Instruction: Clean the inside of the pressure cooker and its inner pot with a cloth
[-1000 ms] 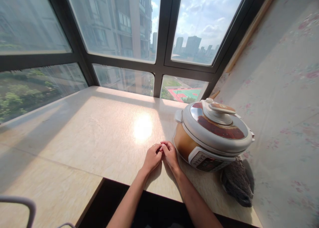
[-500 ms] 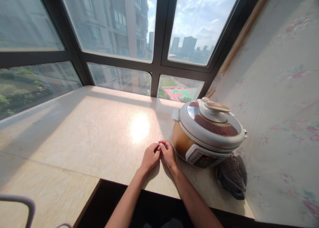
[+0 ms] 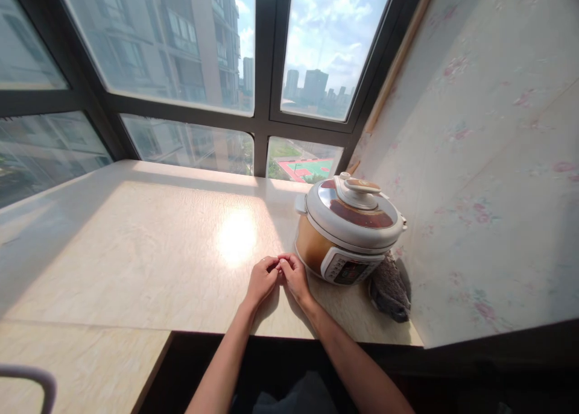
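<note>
Your left hand [image 3: 262,281] and right hand [image 3: 295,276] meet at the fingertips over the counter [image 3: 136,263], fingers curled; whether they grip anything, I cannot tell. Just beside your right hand, the lidded cooker [image 3: 312,245] stands on the counter. Its front panel [image 3: 350,269] bears small markings and its lid handle [image 3: 363,186] a faint emblem, too small to read.

Dark grey metal window framing [image 3: 263,46] crosses the top of the picture, with a tall, pale apartment block [image 3: 201,40] behind the glass at upper left and a red-and-green sports court [image 3: 314,169] just above centre. White, pink-flowered wallpaper [image 3: 497,161] fills the right side. A fuzzy, dark grey bundle [image 3: 389,290] lies right of centre, low down, and a smooth, curved grey tube [image 3: 27,373] shows at lower left.
</note>
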A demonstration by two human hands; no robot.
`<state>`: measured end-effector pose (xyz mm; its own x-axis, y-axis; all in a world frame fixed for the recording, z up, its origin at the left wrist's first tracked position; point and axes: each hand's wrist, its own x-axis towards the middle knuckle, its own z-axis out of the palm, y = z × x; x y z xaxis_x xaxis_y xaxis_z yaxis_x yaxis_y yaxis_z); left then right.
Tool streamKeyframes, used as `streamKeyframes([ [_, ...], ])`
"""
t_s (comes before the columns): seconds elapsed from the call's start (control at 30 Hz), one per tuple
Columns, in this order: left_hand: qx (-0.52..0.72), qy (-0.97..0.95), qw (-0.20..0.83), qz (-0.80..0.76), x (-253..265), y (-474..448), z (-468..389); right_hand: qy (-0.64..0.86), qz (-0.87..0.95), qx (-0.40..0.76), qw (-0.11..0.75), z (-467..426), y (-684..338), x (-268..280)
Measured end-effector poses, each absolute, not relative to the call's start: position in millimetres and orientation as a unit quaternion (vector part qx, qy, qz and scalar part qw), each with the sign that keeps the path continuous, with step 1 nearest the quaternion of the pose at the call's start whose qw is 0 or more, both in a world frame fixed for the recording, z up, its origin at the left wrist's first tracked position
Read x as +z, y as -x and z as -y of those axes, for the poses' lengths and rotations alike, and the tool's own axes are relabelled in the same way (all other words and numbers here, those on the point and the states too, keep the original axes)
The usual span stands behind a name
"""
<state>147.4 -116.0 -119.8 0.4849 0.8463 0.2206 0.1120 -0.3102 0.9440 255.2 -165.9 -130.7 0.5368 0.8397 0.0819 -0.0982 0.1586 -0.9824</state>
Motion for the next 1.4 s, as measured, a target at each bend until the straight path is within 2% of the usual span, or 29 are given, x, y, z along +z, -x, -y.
streamKeyframes([
  [0.33,0.373,-0.714,0.478,-0.349,-122.0,-146.2,111.3,0.552,0.371,0.387,0.639,213.1,-263.8,-119.2],
  [0.57,0.363,-0.692,0.505,-0.366,-120.9,-146.0,107.8,0.537,0.424,0.395,0.613,296.9,-322.7,-50.9],
  [0.7,0.381,-0.624,0.555,-0.397,-110.1,-149.0,107.6,0.535,0.403,0.31,0.674,333.2,-371.7,-0.1],
  [0.83,0.44,-0.567,0.586,-0.375,-74.1,-169.2,105.8,0.538,0.299,0.128,0.778,334.6,-429.2,27.1],
  [0.97,0.507,-0.499,0.61,-0.348,-29.2,-208.4,94.3,0.601,0.241,0.032,0.762,305.3,-485.0,25.6],
  [1.13,0.528,-0.425,0.649,-0.345,-7.1,-258.9,75.9,0.625,0.194,0.086,0.751,260.9,-522.3,6.4],
  [1.3,0.519,-0.432,0.674,-0.298,-4.7,-281.3,80.8,0.544,0.227,0.203,0.782,236.6,-526.5,-4.1],
  [1.4,0.521,-0.427,0.67,-0.312,1.2,-284.2,86.9,0.529,0.214,0.21,0.794,233.0,-524.0,-3.8],
])
